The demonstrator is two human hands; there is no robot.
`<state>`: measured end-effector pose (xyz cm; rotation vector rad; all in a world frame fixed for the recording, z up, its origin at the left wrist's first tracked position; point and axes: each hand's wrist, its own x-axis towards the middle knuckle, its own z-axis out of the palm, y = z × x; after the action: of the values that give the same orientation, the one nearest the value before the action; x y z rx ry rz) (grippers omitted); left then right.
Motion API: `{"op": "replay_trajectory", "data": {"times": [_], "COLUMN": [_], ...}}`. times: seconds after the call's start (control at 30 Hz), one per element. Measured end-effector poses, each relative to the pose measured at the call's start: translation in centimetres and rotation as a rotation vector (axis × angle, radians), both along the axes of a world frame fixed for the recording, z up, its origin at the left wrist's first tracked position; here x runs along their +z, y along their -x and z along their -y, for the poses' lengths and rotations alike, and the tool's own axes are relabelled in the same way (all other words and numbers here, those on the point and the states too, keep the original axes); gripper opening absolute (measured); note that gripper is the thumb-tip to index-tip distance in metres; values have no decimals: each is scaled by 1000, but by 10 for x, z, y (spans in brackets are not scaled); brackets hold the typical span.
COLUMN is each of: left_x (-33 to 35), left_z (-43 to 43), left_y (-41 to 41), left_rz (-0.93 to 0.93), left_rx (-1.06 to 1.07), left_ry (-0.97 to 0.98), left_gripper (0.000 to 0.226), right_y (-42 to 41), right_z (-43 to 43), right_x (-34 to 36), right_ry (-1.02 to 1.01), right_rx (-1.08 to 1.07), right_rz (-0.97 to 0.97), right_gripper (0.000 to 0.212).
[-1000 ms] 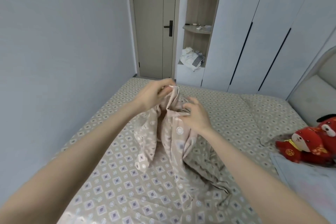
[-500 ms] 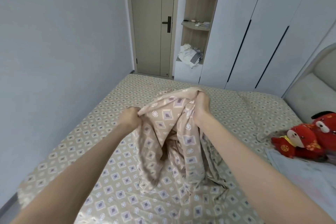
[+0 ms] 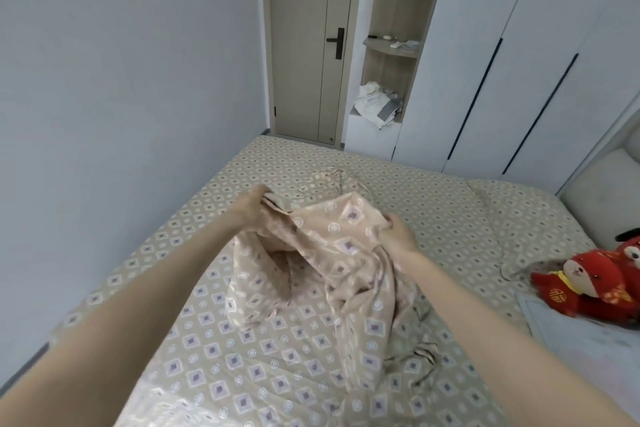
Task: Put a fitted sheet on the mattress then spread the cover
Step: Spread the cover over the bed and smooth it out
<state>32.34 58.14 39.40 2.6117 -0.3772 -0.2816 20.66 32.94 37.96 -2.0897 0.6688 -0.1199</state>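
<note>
A beige fitted sheet [image 3: 433,198] with a diamond print lies flat over the mattress. On it sits a bunched cover [image 3: 332,253] in the same print, shinier and paler, raised in the middle of the bed. My left hand [image 3: 251,206] grips the cover's upper left edge. My right hand [image 3: 398,236] grips its edge further right. The cloth stretches between both hands and hangs in folds down to the bed. The cover's lower part spreads toward me.
A red plush toy [image 3: 588,284] lies at the right by a pale pillow [image 3: 588,340] and the padded headboard [image 3: 609,198]. The grey wall [image 3: 121,97] runs along the bed's left side. A shut door [image 3: 308,42], corner shelves [image 3: 394,48] and white wardrobes [image 3: 536,62] stand beyond.
My hands have moved apart and lowered, pulling the bunched cover wider between them. The left hand has shifted left and farther; the right hand has dropped toward the bed.
</note>
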Motion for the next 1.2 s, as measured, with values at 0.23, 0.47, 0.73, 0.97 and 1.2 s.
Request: {"op": "replay_trajectory", "data": {"times": [0.23, 0.47, 0.73, 0.97, 1.2], "left_x": [31, 48, 0, -37, -25], "left_z": [9, -21, -34, -54, -69], "left_y": [28, 42, 51, 48, 43], "left_rz": [279, 511, 296, 83, 124], "left_rx": [-250, -135, 346, 528, 502], "left_ry": [108, 117, -104, -130, 123], "left_gripper": [47, 56, 28, 32, 20], "right_y": [-19, -27, -38, -25, -13], "right_z": [-66, -95, -93, -48, -49], "right_x": [-9, 6, 71, 69, 31], "right_ry": [251, -59, -751, -973, -86], "right_rx": [478, 229, 75, -42, 302], "right_rz": [-80, 147, 203, 124, 235], "right_gripper": [93, 18, 26, 22, 22]}}
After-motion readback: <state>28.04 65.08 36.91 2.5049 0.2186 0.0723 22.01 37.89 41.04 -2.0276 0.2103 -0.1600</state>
